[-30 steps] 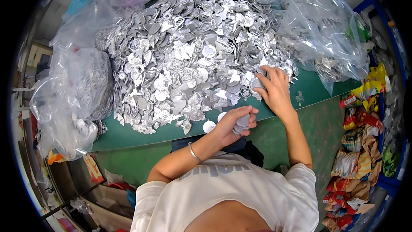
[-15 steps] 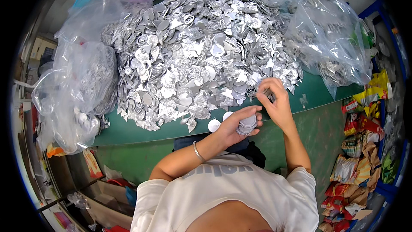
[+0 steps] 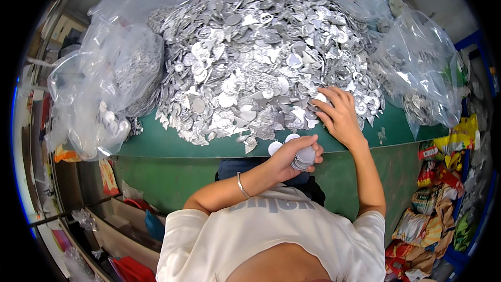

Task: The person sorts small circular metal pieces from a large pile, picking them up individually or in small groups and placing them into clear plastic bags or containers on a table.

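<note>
Heap: a big, glinting mound of flat silvery pieces, spread right across the green surface.
Left hand: wrapped around a stack of grey discs, by the near edge.
Right hand: down at the heap's near right side, fingers bent over the pieces.
Clear bags: one either side, metal pieces inside both.

At upper centre, the metal pieces are silver-grey, some whitish, and the table is dark green. The shirt at lower centre is white with grey lettering; the packet at right is mainly yellow.
</note>
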Motion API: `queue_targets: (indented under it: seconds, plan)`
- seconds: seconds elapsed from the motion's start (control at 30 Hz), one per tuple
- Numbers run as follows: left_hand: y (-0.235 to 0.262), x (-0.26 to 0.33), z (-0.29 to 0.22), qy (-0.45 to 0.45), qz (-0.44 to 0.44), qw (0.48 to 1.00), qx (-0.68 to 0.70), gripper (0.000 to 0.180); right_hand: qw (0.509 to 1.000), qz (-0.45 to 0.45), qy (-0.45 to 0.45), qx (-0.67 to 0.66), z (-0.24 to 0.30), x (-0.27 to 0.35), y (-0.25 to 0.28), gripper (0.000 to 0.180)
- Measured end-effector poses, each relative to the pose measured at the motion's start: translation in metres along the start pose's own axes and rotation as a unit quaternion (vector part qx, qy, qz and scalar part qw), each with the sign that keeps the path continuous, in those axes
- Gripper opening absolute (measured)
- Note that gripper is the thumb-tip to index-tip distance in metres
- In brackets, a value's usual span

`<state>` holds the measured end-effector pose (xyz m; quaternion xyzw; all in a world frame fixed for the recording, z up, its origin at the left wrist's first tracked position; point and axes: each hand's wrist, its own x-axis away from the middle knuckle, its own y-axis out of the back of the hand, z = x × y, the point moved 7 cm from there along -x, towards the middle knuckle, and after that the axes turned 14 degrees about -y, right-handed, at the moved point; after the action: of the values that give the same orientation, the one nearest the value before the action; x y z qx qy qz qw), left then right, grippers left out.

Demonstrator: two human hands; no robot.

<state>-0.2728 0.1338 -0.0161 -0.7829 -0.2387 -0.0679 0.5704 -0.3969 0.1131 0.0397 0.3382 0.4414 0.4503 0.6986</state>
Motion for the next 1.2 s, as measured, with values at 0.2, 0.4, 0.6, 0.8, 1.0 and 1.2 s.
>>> queue_targets:
  seconds: [0.2, 0.4, 0.6, 0.8, 1.0, 1.2]
  plan:
    - [0.021, 0.022, -0.036, -0.109, -0.032, 0.993, 0.031, 0.015, 0.992, -0.061, -0.084, -0.066, 0.019, -0.019, -0.007, 0.025]
    - [0.033, 0.04, -0.056, -0.172, -0.061, 0.982, 0.045, 0.014, 0.98, -0.095, -0.154, 0.083, 0.062, -0.051, -0.04, 0.026]
    - [0.045, 0.05, -0.063, -0.227, -0.049, 0.97, 0.074, 0.014, 0.979, -0.134, -0.153, -0.007, 0.075, -0.046, -0.049, 0.029]
    - [0.051, 0.058, -0.069, -0.226, -0.04, 0.97, 0.073, 0.02, 0.978, -0.139, -0.14, -0.072, 0.08, -0.035, -0.043, 0.019]
    - [0.057, 0.061, -0.072, -0.223, -0.096, 0.97, 0.035, 0.038, 0.986, -0.156, -0.057, -0.028, 0.075, -0.012, -0.02, 0.016]
    - [0.056, 0.058, -0.069, -0.211, -0.085, 0.973, 0.035, 0.039, 0.99, -0.113, -0.047, -0.069, 0.055, 0.003, -0.023, 0.021]
